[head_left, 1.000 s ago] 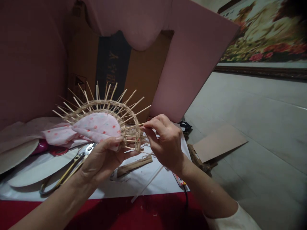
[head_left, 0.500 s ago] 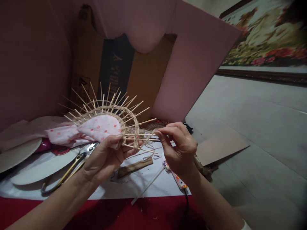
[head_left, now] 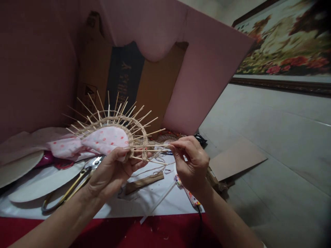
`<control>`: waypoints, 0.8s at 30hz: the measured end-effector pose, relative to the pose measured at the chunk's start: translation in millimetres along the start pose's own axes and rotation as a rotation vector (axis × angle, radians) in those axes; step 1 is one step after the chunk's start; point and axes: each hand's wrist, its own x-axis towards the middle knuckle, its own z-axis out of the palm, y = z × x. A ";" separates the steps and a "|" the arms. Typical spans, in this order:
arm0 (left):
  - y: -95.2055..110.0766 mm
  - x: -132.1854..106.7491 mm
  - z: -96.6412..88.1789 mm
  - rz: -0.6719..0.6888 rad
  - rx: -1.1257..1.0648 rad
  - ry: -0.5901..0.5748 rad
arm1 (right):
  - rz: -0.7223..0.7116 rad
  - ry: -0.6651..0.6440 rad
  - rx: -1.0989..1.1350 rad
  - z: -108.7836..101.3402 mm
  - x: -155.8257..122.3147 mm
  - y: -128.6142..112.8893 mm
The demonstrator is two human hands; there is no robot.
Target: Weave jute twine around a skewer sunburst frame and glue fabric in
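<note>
My left hand (head_left: pixel 117 167) grips the lower right edge of a half-round woven piece (head_left: pixel 145 137), thumb on top and fingers beneath. Thin wooden sticks fan out from its rim, with twine woven between them in bands. White fabric with small red dots (head_left: pixel 107 139) fills its middle and trails off to the left. Fingertips of my right hand (head_left: pixel 191 160) are pinched on the twine (head_left: pixel 161 149), which runs back to the woven band at the lower right. The sticks' tips there reach close to those fingers.
Garden shears (head_left: pixel 86 172) and white oval boards (head_left: pixel 49 181) lie at left. Below the hands are a brown strip (head_left: pixel 144 182), a glue stick (head_left: pixel 157 203) and a flower-patterned tool with a cord (head_left: pixel 190 197). A cardboard box (head_left: pixel 165 86) and a pink panel (head_left: pixel 201 72) stand behind.
The view has shifted slightly, with the scene a little lower and to the left. My right hand still pinches the twine near the stick ends; my left hand keeps its hold.
</note>
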 end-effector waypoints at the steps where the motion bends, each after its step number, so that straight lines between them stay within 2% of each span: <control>1: 0.2 -0.3 0.3 0.002 0.001 -0.003 | 0.004 0.003 0.000 0.2 -0.7 0.3; 7: 0.2 -1.3 1.0 0.016 -0.003 -0.025 | -0.022 0.031 -0.027 1.9 -3.1 0.0; 11: 0.5 -1.8 0.7 0.017 0.004 -0.026 | 0.023 0.005 -0.013 4.8 -5.7 0.8; 19: -2.6 -4.4 1.6 -0.028 0.062 -0.100 | 0.249 -0.179 0.182 23.8 -10.1 10.0; 24: -3.5 -8.2 1.5 -0.098 0.075 -0.151 | 0.239 -0.207 0.219 37.6 -4.4 9.1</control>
